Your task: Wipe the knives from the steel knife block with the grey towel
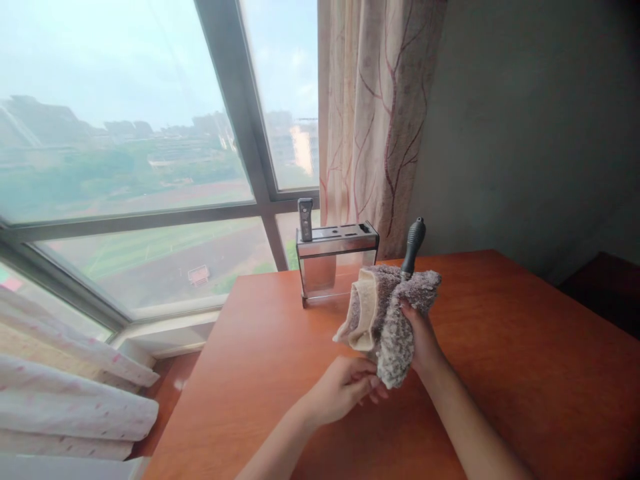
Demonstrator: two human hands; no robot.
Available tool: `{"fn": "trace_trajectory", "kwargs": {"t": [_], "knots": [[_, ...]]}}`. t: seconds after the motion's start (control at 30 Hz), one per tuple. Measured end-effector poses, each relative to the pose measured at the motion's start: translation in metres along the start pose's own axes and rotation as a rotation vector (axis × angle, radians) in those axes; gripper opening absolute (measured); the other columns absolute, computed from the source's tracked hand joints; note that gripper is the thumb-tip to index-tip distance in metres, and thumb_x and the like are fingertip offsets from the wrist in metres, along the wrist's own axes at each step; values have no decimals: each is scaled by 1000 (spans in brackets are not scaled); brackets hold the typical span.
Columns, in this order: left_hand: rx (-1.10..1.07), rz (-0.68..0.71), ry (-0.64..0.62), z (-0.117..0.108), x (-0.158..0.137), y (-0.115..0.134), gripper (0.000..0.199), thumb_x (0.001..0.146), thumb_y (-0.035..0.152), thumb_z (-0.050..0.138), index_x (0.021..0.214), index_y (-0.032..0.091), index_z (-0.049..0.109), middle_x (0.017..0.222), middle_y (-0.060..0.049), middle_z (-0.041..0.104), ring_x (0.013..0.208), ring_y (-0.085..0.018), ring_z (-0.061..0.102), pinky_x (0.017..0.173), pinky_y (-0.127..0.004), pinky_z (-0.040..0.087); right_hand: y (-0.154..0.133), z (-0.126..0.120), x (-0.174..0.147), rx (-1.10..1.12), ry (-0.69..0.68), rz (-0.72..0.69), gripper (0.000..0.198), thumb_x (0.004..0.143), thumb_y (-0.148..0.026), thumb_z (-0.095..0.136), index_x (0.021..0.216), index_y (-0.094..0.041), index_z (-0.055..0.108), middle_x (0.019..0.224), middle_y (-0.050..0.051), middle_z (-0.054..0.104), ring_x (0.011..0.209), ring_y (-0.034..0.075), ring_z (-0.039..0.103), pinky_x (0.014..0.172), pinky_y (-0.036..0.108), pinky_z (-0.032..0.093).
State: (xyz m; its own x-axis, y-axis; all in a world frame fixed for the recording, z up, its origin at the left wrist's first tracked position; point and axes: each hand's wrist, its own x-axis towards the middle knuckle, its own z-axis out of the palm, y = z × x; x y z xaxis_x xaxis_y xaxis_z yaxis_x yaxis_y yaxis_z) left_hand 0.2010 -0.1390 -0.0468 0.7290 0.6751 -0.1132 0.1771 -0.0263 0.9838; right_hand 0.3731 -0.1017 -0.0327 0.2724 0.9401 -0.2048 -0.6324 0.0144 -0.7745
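The right hand (423, 337) is closed around a fluffy grey-and-cream cloth (387, 313), bunched about a tool whose dark ribbed handle (413, 245) sticks up out of the folds; whatever blade or end it has is hidden inside the cloth. The left hand (345, 387) pinches the cloth's lower hanging corner between thumb and fingers. Both hover above the orange-brown table (525, 373), just in front of a steel knife block (336, 260). 1 dark knife handle (305, 219) stands in the block's left slot. No readable writing shows anywhere. Behind the block hangs a branch-patterned curtain (375, 113).
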Motion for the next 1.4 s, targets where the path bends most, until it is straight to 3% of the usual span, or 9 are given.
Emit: {"fn": "trace_trajectory", "kwargs": {"t": [0.2, 0.4, 0.53, 0.7, 0.8, 0.93, 1.0, 1.17, 1.4], "knots": [[-168, 20, 142, -2, 8, -10, 22, 79, 30, 61, 85, 13, 73, 72, -6, 68, 62, -14, 58, 61, -24, 46, 4, -5, 2, 5, -2, 20, 43, 51, -40, 80, 86, -23, 61, 77, -1, 72, 78, 26, 67, 66, 35, 53], [-137, 119, 352, 1, 14, -10, 16, 70, 27, 70, 73, 13, 74, 64, -4, 66, 59, -17, 59, 59, -27, 47, 10, 1, -2, -58, -6, -39, 41, 53, -40, 79, 86, -24, 61, 83, 0, 73, 81, 27, 66, 67, 36, 53], [-150, 186, 493, 4, 17, -5, 20, 67, 33, 74, 72, 13, 72, 65, -4, 66, 66, -20, 62, 67, -31, 50, 15, 11, -11, -142, -74, -67, 40, 56, -42, 78, 88, -21, 64, 86, 3, 72, 79, 26, 66, 71, 36, 52], [-177, 159, 643, 7, 18, -3, 28, 63, 40, 75, 66, 13, 70, 56, -2, 63, 60, -19, 60, 61, -30, 49, 22, 21, -21, -327, -179, -171, 27, 61, -40, 76, 79, -21, 67, 80, 3, 72, 76, 24, 64, 72, 34, 49], [-151, 160, 635, 6, 15, -2, 25, 69, 37, 70, 69, 12, 69, 57, -1, 62, 58, -17, 57, 57, -27, 47, 22, 20, -21, -369, -172, -237, 25, 62, -38, 76, 79, -22, 68, 77, 2, 71, 74, 23, 63, 71, 34, 48], [148, 152, 483, -9, 5, 4, 14, 74, 20, 61, 64, 13, 67, 57, 0, 61, 56, -12, 54, 53, -21, 40, 19, 13, -16, -336, -110, -255, 26, 59, -37, 77, 78, -23, 68, 73, 1, 70, 69, 23, 62, 67, 34, 49], [241, 150, 538, -22, -2, 10, 14, 76, 18, 57, 68, 14, 68, 59, -1, 63, 54, -11, 53, 51, -20, 39, 17, 10, -14, -325, -111, -249, 26, 59, -36, 77, 79, -23, 68, 72, 1, 69, 69, 23, 62, 67, 35, 49], [123, 249, 894, -53, -9, 44, 20, 83, 33, 57, 86, 15, 65, 75, -4, 67, 70, -16, 61, 63, -24, 46, 14, 6, -16, -375, -291, -153, 26, 61, -34, 77, 83, -21, 69, 74, 2, 69, 68, 22, 62, 67, 35, 49], [-133, 436, 693, -82, 13, 110, 38, 87, 36, 55, 119, 16, 58, 109, -11, 67, 102, -22, 60, 82, -31, 46, 11, 10, -26, -448, -596, -21, 33, 57, -29, 79, 87, -20, 70, 85, 1, 71, 80, 24, 63, 76, 35, 49]]}}
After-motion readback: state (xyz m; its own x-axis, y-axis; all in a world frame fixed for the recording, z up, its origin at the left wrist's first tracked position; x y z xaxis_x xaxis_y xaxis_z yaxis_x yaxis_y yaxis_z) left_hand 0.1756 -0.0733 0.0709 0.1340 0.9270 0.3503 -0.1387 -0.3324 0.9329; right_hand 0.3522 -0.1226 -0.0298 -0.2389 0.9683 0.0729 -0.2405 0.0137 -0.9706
